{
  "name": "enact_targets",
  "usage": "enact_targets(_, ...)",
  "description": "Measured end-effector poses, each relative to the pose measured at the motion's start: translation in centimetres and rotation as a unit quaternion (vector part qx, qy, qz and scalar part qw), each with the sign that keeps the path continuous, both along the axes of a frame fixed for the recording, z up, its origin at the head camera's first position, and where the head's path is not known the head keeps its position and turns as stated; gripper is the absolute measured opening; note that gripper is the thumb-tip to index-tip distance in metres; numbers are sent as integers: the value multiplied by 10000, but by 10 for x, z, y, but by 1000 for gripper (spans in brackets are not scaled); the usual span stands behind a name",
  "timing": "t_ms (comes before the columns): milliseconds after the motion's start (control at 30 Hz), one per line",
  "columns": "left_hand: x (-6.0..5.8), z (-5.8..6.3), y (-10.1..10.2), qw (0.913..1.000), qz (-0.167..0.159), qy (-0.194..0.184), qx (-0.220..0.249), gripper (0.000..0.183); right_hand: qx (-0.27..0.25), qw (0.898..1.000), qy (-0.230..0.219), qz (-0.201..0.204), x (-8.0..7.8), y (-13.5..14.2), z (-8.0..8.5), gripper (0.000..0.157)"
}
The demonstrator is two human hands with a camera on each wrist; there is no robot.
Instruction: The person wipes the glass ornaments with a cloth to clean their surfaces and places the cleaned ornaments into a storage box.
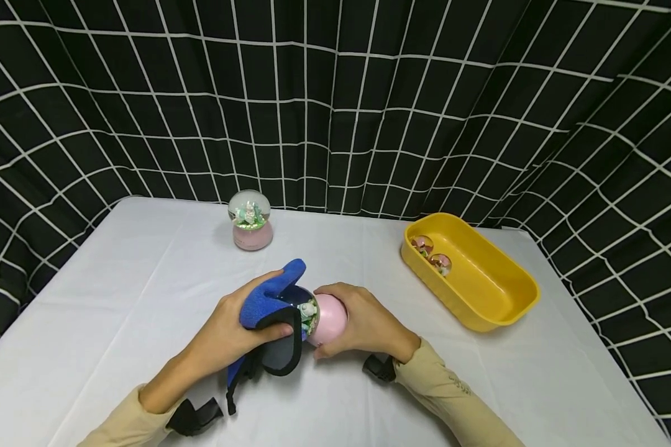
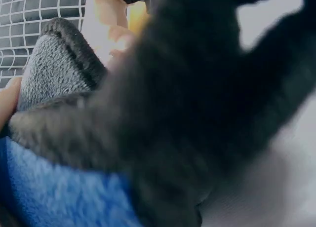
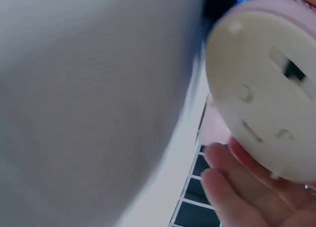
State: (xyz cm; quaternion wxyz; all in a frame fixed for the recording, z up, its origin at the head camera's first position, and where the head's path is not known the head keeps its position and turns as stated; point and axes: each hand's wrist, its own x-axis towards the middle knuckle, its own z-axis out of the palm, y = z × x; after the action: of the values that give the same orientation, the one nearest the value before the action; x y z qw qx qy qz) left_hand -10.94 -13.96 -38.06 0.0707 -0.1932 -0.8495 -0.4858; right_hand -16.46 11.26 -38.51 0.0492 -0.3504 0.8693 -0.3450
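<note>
A snow globe (image 1: pixel 330 320) with a pink base lies on its side between my hands in the head view. My right hand (image 1: pixel 366 320) grips the base, and its cream underside (image 3: pixel 264 96), with a dark switch slot, faces the right wrist view. With my left hand (image 1: pixel 229 326) I hold a blue and grey cloth (image 1: pixel 265 304) with black edging around the glass dome. The cloth covers most of the dome; a small white figure and greenery show past its edge. Blurred black edging fills much of the left wrist view.
Another snow globe (image 1: pixel 250 222) stands upright at the back left of the white-covered table (image 1: pixel 162 273). At the right, a yellow tub (image 1: pixel 486 273) holds two snow globes (image 1: pixel 440 264) along its left side. A black gridded curtain (image 1: pixel 313 81) hangs behind the table.
</note>
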Motion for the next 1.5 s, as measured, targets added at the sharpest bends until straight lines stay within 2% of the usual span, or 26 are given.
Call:
enact_targets(167,-1,1,-1,9998,-28,143,114,83,-366,9984,428,-101,3,-1,0,81)
enact_targets(400,1,6,3,9959,29,867,238,76,-765,9938,802,-122,6,-2,1,80)
enact_targets(500,2,7,4,9927,43,1081,529,67,-803,9923,934,-136,7,-2,3,80)
enact_targets(633,3,8,3,9874,10,1142,1090,50,-842,9895,1165,-117,8,-3,3,81)
enact_targets(733,2,9,2,9868,6,971,1295,45,-923,9870,1309,-128,8,-4,3,81)
enact_targets(833,1,9,0,9902,-12,493,1306,48,-1012,9849,1389,-213,9,-4,4,80)
enact_targets(967,0,8,-1,9915,-375,-142,1235,61,-1053,9830,1449,-399,10,-4,5,80)
enact_targets(1067,1,8,0,9914,-571,-277,1148,74,-1040,9823,1460,-552,10,-3,6,82)
enact_targets(1133,3,7,2,9927,-510,-268,1062,79,-1032,9821,1446,-630,10,-3,7,83)
enact_targets(1233,4,6,3,9957,-306,-82,870,79,-1015,9832,1352,-692,10,-3,7,85)
enact_targets(1333,4,3,5,9966,-90,415,711,77,-1081,9843,1216,-680,10,-3,8,83)
enact_targets(1433,3,2,6,9925,-15,962,756,74,-1258,9844,1040,-657,8,-2,9,80)
enact_targets(1500,4,2,7,9904,-14,1060,885,73,-1422,9834,940,-625,7,-1,10,79)
